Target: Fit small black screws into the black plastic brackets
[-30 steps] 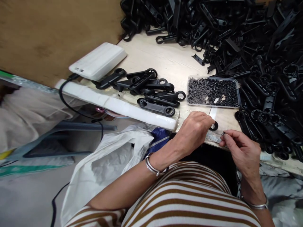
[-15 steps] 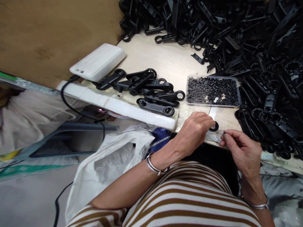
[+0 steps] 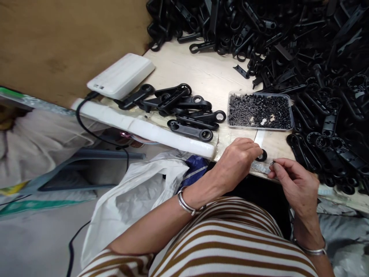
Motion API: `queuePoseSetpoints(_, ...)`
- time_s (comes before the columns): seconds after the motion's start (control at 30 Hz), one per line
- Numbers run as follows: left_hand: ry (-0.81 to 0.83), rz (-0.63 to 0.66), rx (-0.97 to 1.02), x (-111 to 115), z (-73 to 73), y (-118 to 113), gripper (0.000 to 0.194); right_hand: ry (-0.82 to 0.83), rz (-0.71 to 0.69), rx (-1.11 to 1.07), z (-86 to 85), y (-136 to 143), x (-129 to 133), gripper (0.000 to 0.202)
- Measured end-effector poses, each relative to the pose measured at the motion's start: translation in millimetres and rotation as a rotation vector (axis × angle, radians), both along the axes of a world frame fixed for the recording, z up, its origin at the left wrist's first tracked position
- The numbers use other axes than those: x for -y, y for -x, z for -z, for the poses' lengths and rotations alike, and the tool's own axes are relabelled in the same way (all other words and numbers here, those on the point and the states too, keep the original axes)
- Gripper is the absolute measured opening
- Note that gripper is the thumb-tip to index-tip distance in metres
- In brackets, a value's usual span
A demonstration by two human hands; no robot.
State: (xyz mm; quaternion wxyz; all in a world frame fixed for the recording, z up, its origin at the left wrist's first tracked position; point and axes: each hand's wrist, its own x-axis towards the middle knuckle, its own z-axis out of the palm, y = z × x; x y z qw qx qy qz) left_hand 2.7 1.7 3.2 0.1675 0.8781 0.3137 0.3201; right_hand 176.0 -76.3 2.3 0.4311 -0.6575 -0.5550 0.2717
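Note:
My left hand (image 3: pixel 238 163) is closed over a black plastic part (image 3: pixel 261 155) at the table's front edge; only the part's ringed end shows past the fingers. To its right, my right hand (image 3: pixel 294 181) pinches a tiny dark piece (image 3: pixel 272 163) between thumb and forefinger, a little apart from the ring. Beyond the hands lies a clear shallow box (image 3: pixel 259 128) holding many tiny dark pieces. Several black ringed parts (image 3: pixel 190 130) lie in a loose group left of the box.
A large heap of black parts (image 3: pixel 325 88) covers the back and right of the table (image 3: pixel 190 73). A white power bank (image 3: pixel 121 77) with a black cable stands at the left. White foam (image 3: pixel 144 129) lines the front edge, above a white bag (image 3: pixel 138 192).
The whole view has shifted very slightly. Both hands keep nearly the same pose and place.

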Motion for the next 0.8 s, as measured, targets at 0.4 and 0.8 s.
queuePoseSetpoints(0.4,-0.068,-0.029,0.010,4.9,5.3,-4.9,0.031,-0.004,-0.010,-0.003,-0.1,-0.5,0.3,0.011)
queuePoseSetpoints(0.8,-0.146,-0.060,0.049,9.6,8.3,-5.9,0.031,-0.014,-0.017,-0.021,0.6,-1.4,-0.5,0.008)
